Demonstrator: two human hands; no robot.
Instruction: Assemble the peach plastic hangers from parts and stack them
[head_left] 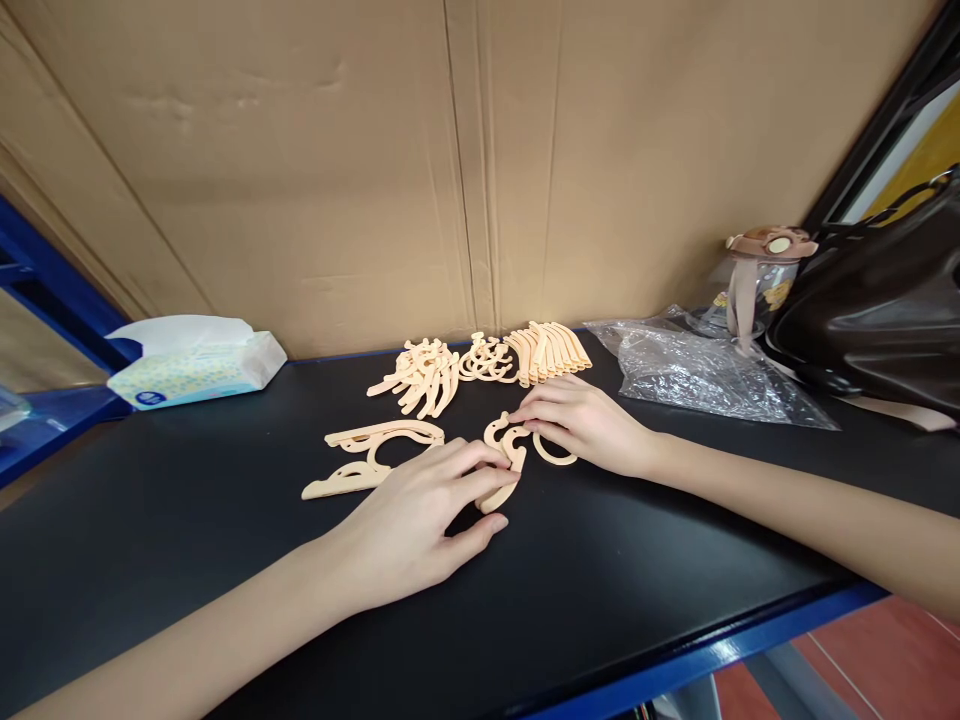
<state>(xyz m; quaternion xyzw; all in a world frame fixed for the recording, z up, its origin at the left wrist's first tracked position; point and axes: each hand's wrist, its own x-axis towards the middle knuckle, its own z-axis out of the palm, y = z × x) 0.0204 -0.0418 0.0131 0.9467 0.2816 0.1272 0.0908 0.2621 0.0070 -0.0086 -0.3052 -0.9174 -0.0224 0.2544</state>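
In the head view, beige plastic pieces that look like folding-hanger parts lie on a black table. My left hand has its fingertips on a curved hanger arm, the thumb just below its lower end. My right hand reaches in from the right, its bent fingertips at a small hanger hook touching that arm. A curved hook piece shows beneath the right palm, partly hidden. Left of my left hand lie two joined-looking hanger pieces, partly covered by it.
Behind my hands lie a pile of short hanger arms, several hooks and a row of curved arms. A tissue pack stands left. Clear plastic bags, a bottle and a dark bag are right. Cardboard backs the table.
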